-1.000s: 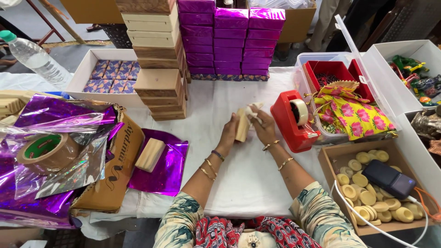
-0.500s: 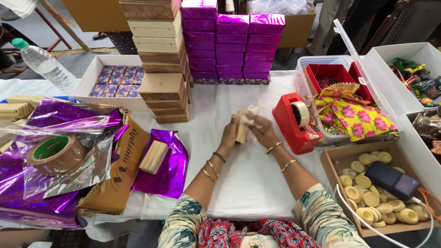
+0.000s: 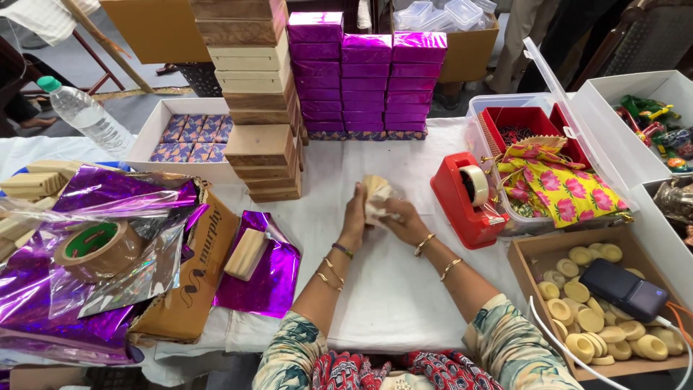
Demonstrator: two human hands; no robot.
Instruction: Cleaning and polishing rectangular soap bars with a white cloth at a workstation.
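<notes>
1. Both hands meet over the middle of the white cloth-covered table point(image 3: 390, 303), working on a small pale wooden block partly covered in thin white wrapping point(image 3: 375, 193). The block is lifted off the cloth and tilted roughly upright.
2. Left hand point(image 3: 355, 217): fingers curled closed around the block's left side, thumb hidden behind it. It acts as the clamp.
3. Right hand point(image 3: 406, 222): fingers bent narrow, pinching the white wrapping against the block's lower right. Exact fingertip contact is occluded, cannot tell.
4. My read on doing it well: keep the left grip fixed, pull the wrap taut with the right and crease at the edges. Slack probably means wrinkles.
5. Nearby:
   - red tape dispenser point(image 3: 465, 198), just right of the hands;
   - purple foil sheet point(image 3: 267, 282) with a bare wooden block point(image 3: 245, 254) on it, to the left;
   - stack of wooden boxes point(image 3: 256, 94) and stacked purple-wrapped boxes point(image 3: 368, 76), behind.
</notes>
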